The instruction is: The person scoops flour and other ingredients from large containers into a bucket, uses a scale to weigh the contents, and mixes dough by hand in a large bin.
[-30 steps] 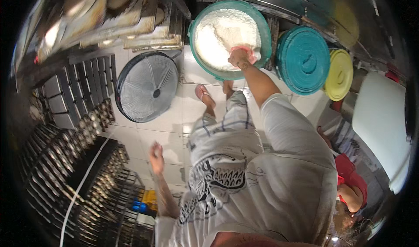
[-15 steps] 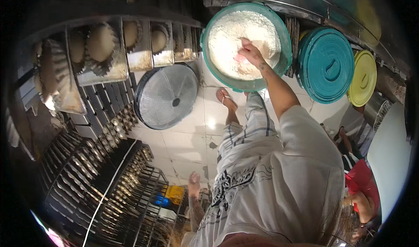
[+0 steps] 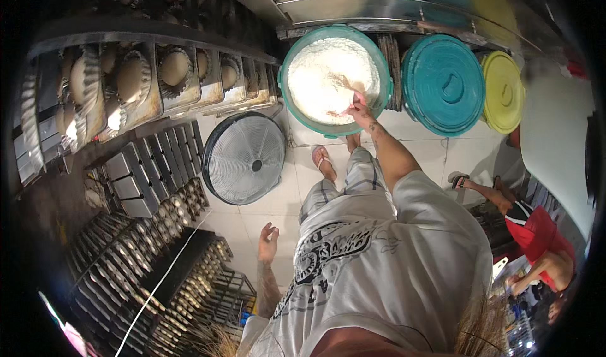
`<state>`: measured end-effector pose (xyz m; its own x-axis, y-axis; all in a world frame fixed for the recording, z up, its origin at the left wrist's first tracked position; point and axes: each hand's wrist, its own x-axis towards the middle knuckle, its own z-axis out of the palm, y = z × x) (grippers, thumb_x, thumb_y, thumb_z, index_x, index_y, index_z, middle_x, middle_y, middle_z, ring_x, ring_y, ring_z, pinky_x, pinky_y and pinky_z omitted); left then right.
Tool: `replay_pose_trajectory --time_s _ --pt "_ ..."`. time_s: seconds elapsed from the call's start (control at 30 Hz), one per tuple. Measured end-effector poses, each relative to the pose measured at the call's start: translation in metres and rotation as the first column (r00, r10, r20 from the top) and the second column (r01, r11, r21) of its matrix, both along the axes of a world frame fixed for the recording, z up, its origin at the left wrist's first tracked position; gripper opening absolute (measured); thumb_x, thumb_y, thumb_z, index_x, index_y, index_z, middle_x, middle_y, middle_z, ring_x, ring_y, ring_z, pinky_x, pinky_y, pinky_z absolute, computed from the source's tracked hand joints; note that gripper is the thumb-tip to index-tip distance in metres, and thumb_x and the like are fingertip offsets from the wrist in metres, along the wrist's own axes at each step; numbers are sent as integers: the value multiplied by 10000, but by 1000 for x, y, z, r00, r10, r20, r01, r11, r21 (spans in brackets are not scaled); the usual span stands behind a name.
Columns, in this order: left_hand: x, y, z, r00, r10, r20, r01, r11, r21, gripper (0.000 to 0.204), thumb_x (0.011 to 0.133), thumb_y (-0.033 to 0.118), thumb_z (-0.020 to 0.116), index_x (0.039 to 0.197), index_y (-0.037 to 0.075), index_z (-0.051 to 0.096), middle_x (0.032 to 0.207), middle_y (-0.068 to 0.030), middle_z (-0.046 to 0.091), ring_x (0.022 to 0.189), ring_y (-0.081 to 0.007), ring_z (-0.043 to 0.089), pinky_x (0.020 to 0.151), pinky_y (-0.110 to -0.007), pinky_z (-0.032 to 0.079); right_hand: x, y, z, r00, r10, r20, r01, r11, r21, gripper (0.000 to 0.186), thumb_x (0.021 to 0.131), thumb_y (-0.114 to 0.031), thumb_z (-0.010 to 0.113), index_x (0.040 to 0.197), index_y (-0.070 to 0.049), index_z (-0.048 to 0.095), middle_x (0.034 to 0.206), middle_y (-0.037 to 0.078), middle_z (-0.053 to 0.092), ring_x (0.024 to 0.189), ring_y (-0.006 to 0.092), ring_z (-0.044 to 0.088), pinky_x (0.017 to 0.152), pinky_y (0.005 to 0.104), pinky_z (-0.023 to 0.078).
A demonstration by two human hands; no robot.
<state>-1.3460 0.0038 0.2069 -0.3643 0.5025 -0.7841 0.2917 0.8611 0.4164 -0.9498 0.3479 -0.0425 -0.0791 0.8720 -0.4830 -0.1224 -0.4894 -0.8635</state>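
A green tub (image 3: 285,98) on the floor ahead holds a heap of white flour (image 3: 331,70). Over the near right part of the flour is my right hand (image 3: 361,112), its fingers closed round a pinkish, scoop-like thing (image 3: 357,97) that is partly hidden by the hand. Down at my left side hangs my left hand (image 3: 268,243), with loosely bent fingers and nothing in them. It is apart from the baking racks beside it.
Right of the tub stand bins with a teal lid (image 3: 445,85) and a yellow lid (image 3: 503,92). A round floor fan (image 3: 245,158) is at left, below trays of dough in fluted moulds (image 3: 173,66). Racks of pans (image 3: 183,262) fill the lower left. Another person in red (image 3: 536,237) is at right.
My right hand has drawn back toward the tub's near rim, with the pinkish thing in it. My left hand has swung slightly forward and left. The whole view has shifted.
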Motion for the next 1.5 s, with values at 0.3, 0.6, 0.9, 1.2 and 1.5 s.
replay_pose_trajectory --time_s 0.3,0.6,0.9,1.2,1.5 --pt "-105 12 -19 999 39 25 -42 992 117 565 938 342 669 1377 35 490 1166 -62 634 946 -141 567 728 -290 470 11 -20 110 989 5 -151 -9 1000 -27 411 877 -160 650 1251 2 597 1227 81 622 1184 192 543 1048 323 378" --pt "-9 176 10 926 -277 258 66 790 610 506 961 318 647 1328 -13 534 1201 -88 601 1129 -184 534 998 -322 412 57 -93 312 982 -108 -157 140 967 214 369 875 -158 589 1202 12 581 1098 60 655 1021 155 584 923 292 441" --pt "182 235 100 748 -663 18 214 267 940 363 955 171 629 1275 10 569 1285 -132 566 1151 -241 560 985 -379 452 129 -215 578 903 -285 -322 406 812 419 232 896 -224 530 998 -52 649 949 50 661 882 162 611 788 336 474" --pt "484 186 370 552 -375 -745 294 -749 594 496 832 241 696 1277 65 566 1383 -177 485 1254 -347 475 1098 -534 301 306 -341 742 726 -610 -318 657 477 584 301 926 -289 506 938 -31 662 955 115 709 893 218 684 804 359 549" --pt "622 204 409 629 -230 -742 501 -610 614 613 822 270 739 1371 151 492 1277 -121 498 1069 -334 610 1026 -728 236 446 -275 840 680 -654 333 141 562 815 282 920 -361 606 946 -103 719 760 -2 590 685 74 466 622 235 407"
